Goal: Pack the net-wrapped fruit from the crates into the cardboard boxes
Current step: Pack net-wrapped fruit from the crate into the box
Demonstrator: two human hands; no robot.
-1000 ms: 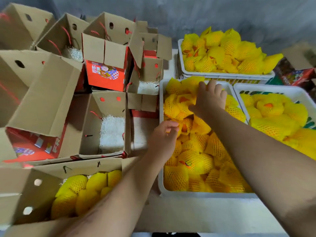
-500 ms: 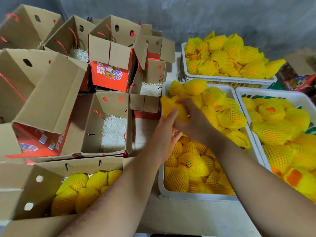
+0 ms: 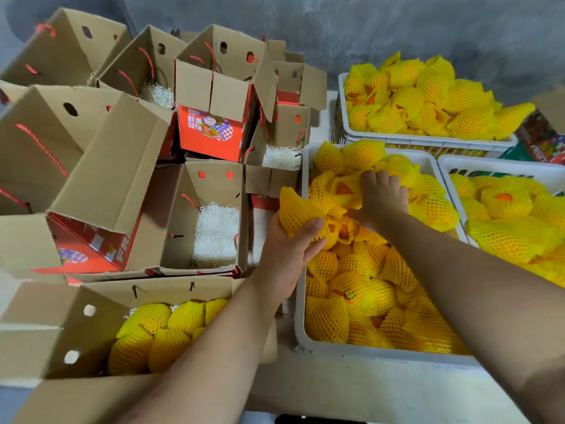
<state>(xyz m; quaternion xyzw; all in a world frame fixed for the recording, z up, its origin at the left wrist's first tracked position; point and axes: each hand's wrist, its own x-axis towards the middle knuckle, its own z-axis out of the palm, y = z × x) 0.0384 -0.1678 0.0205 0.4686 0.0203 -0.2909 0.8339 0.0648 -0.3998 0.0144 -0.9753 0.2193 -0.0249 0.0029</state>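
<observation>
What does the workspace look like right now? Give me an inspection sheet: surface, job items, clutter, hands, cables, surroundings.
Surface: pale table, bare strip at the near edge.
Job's things: three white crates hold net-wrapped fruit: near crate, far crate, right crate. Near box is part filled with fruit; open box behind it holds only white shredded padding.
Clutter: more open empty boxes piled at left, one showing a red printed side.
Hands: left hand grips a wrapped fruit at the near crate's left rim; right hand reaches into the near crate's fruit, grip unclear.
Cables: nothing seen; only red rope handles on boxes.
Surroundings: grey wall behind.
</observation>
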